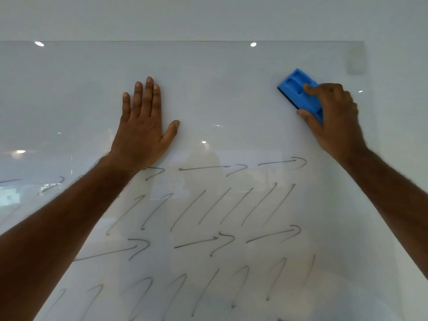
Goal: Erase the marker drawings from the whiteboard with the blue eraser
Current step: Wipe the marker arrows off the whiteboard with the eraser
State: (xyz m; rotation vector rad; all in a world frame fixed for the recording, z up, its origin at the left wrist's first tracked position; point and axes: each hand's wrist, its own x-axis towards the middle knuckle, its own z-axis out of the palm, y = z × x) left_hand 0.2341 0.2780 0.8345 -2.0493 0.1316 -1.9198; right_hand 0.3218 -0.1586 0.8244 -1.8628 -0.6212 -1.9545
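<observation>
A glossy glass whiteboard [220, 89] fills the view. Its upper band carries no marks. Dark marker drawings [213, 205], rows of arrows and slanted strokes, cover the middle and lower board. My right hand [333, 117] grips the blue eraser [295, 89] at the upper right and presses it flat on the board, above the top row of arrows. My left hand [143, 126] lies flat on the board at centre left, fingers spread and holding nothing, with its wrist over part of the top arrow row.
The board's top edge [185, 41] and right edge [366, 66] border a plain pale wall [208, 17]. Ceiling lights and a faint room reflection show on the glass.
</observation>
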